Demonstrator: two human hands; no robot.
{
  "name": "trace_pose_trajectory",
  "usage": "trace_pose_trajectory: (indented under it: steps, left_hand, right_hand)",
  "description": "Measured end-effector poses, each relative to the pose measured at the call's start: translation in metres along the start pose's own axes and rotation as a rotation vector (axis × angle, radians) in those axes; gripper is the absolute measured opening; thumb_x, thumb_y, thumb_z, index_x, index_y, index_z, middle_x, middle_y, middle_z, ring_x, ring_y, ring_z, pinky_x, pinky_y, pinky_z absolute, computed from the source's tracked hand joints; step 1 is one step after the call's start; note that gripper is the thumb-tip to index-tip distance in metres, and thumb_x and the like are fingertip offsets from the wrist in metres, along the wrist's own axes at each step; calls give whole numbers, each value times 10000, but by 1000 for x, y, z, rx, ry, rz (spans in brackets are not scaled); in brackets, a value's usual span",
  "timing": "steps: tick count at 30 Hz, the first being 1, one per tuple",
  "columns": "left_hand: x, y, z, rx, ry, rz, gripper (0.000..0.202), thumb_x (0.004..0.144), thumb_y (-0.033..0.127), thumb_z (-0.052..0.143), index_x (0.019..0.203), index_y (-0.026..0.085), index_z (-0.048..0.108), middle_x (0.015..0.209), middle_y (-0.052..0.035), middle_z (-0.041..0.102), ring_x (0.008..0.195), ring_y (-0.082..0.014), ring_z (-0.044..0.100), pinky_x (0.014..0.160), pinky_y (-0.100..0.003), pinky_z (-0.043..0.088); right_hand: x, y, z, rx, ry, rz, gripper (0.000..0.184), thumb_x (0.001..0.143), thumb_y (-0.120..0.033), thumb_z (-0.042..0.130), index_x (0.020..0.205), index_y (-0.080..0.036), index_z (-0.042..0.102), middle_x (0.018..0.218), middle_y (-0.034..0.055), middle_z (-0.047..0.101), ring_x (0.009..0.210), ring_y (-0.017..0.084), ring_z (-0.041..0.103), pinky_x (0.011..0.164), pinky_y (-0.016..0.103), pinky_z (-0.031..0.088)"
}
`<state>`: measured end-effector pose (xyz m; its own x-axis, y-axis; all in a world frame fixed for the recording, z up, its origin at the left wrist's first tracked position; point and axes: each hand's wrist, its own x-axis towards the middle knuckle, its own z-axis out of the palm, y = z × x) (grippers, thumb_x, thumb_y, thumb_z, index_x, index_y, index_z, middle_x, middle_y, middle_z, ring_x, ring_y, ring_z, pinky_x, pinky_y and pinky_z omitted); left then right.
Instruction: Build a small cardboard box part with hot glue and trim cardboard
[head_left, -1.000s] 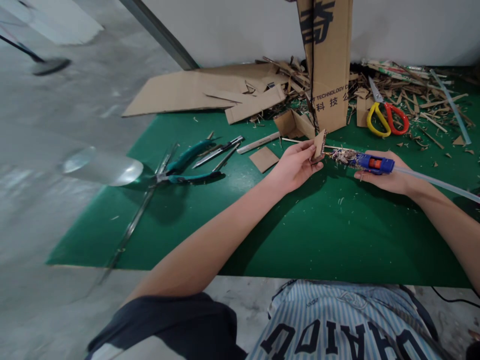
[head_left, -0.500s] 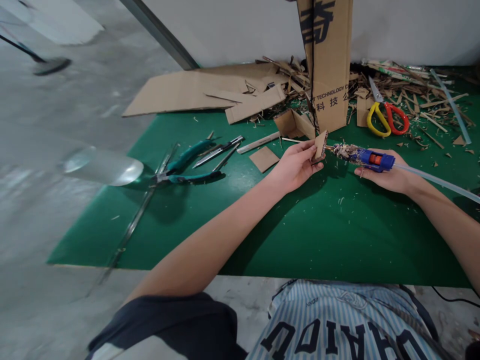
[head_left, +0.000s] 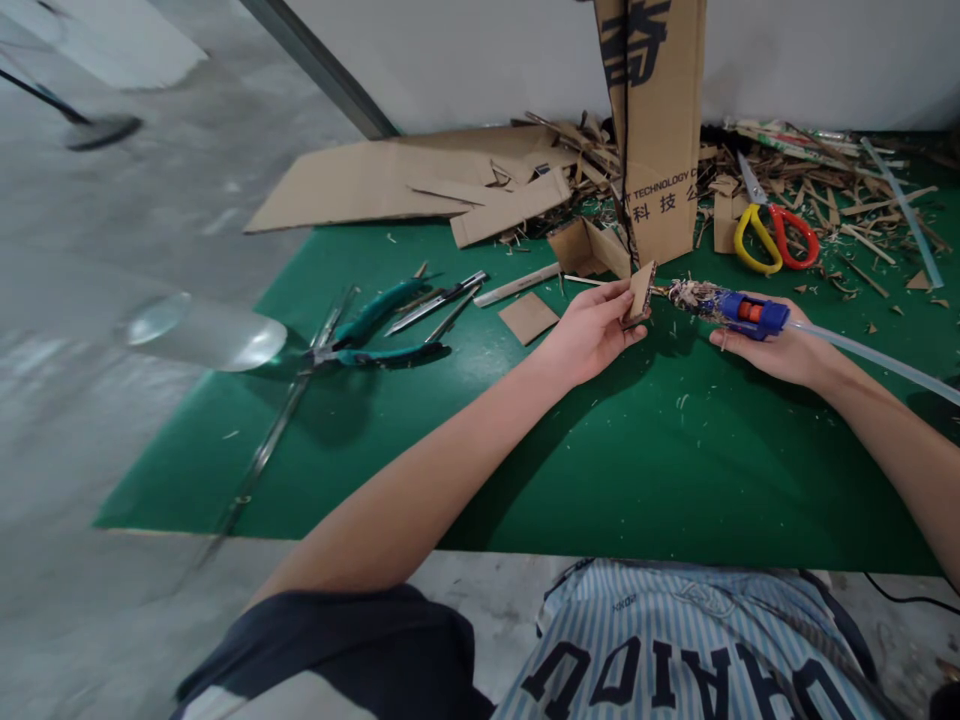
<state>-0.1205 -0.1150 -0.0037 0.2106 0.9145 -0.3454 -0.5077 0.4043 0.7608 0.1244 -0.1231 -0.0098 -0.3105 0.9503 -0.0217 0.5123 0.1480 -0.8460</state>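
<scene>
- The left hand [head_left: 592, 340] is pinching a small cardboard piece [head_left: 640, 291] between thumb and fingers, above the green table [head_left: 675, 470].
- The right hand [head_left: 793, 355] is gripping a blue glue gun [head_left: 754, 316], whose nozzle is pointing at the cardboard piece; contact is not showing clearly.
- Scissors [head_left: 777, 225] are lying beyond the right hand.

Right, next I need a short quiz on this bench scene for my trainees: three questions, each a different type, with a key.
1. True or false: the left hand holds the small cardboard piece.

2. Which tool is in the right hand?
a) pliers
b) glue gun
c) paintbrush

3. Fill in: the scissors have one yellow handle and one ____ handle.

Key: 1 true; 2 b; 3 red.
</scene>
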Motion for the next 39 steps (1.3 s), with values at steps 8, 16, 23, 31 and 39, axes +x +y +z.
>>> trace_pose_trajectory:
  steps: [8,16,23,31,39]
  left_hand:
    - [1,-1,0,11,1,-2,190,950,25,506,969,120,670,724,-9,645,628,-91,634,549,-220,479]
    - [1,-1,-1,4,8,13,189,943,23,514,970,106,681,757,-29,648,618,-95,620,556,-233,475]
    - [2,-2,-1,16,19,10,178,928,25,534,937,120,684,737,-24,649,604,-90,597,554,-226,474]
    - [1,-1,1,-14,24,1,224,964,31,487,929,105,695,734,-16,647,594,-78,576,555,-229,464]
    - [1,0,1,-5,31,-8,181,949,35,527,926,109,691,752,-17,659,592,-71,589,552,-222,480]
  right_hand:
    - [0,8,2,20,-6,6,457,699,-636,800,983,-293,697,765,28,715,808,296,710,704,433,582]
    - [-3,-4,-6,-73,-48,-11,384,715,-575,808,877,-259,664,753,26,704,759,255,684,682,379,538]
    - [-5,-15,-5,-122,-78,-15,429,728,-647,748,798,-247,611,694,1,663,631,196,607,596,332,465]
    - [-6,-21,-6,-125,-101,18,447,704,-655,743,741,-247,563,681,-6,647,621,185,588,591,320,431]
    - [-7,-15,-7,-78,-115,12,420,695,-618,799,771,-259,594,715,11,682,685,222,653,617,340,477]
